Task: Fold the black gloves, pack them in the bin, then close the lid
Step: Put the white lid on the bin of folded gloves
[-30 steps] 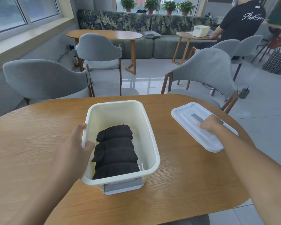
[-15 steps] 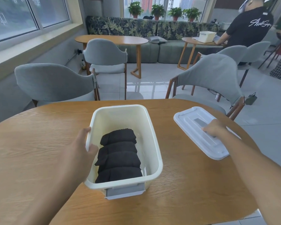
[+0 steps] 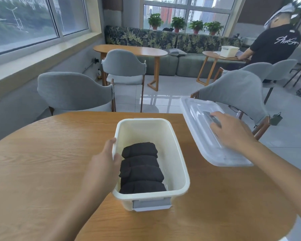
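Note:
Several folded black gloves [image 3: 142,168] lie stacked in a row inside the cream plastic bin [image 3: 179,153], which stands open on the round wooden table [image 3: 42,162]. My left hand [image 3: 105,164] grips the bin's left rim, thumb over the inside wall. To the right, my right hand [image 3: 231,131] holds the translucent white lid [image 3: 200,129] by its middle handle recess. The lid is raised off the table and tilted, its far end higher than the near end.
Grey upholstered chairs [image 3: 73,91] stand round the far side of the table, one [image 3: 236,94] close behind the lid. A person in a black shirt [image 3: 274,44] stands at a far table with another bin. The table edge runs close to the right.
My right hand has lifted the lid off the table and tilted it up. The left hand stays on the bin's rim. The camera view has tipped upward.

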Motion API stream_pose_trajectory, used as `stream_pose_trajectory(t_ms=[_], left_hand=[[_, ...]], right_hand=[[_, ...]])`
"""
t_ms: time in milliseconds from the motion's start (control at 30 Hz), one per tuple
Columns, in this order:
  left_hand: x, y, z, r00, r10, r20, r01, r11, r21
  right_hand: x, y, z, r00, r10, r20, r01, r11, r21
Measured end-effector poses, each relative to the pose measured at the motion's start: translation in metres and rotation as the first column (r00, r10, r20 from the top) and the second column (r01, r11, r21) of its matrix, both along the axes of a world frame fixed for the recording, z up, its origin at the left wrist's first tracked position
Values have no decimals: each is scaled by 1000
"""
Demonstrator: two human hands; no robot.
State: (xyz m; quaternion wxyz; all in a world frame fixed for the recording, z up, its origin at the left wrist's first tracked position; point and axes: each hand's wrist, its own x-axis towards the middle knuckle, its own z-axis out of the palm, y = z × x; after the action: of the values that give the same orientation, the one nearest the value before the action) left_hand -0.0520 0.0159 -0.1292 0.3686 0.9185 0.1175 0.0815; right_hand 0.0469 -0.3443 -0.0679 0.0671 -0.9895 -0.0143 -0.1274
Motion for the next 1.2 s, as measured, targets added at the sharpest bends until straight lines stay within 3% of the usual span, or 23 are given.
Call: stream_pose_trajectory(t_ms=[267, 533, 833, 1100, 1200], left_hand=[[-5, 13, 6, 997, -3, 83, -5, 995, 102], [-16, 36, 21, 972, 14, 233, -36, 995, 92], [-37, 16, 33, 909, -245, 336, 201, 966, 161], [-54, 2, 13, 816, -487, 311, 451, 873, 185], [-59, -1, 7, 776, -559, 292, 510, 829, 230]], right_hand=[[-50, 133, 36, 965, 262, 7, -261, 957, 125], [-54, 193, -1, 971, 239, -28, -241, 969, -61], [-56, 208, -23, 978, 205, -27, -206, 974, -94], [-36, 205, -17, 965, 260, 27, -254, 957, -141], [3, 204, -14, 953, 293, 82, -289, 956, -54]])
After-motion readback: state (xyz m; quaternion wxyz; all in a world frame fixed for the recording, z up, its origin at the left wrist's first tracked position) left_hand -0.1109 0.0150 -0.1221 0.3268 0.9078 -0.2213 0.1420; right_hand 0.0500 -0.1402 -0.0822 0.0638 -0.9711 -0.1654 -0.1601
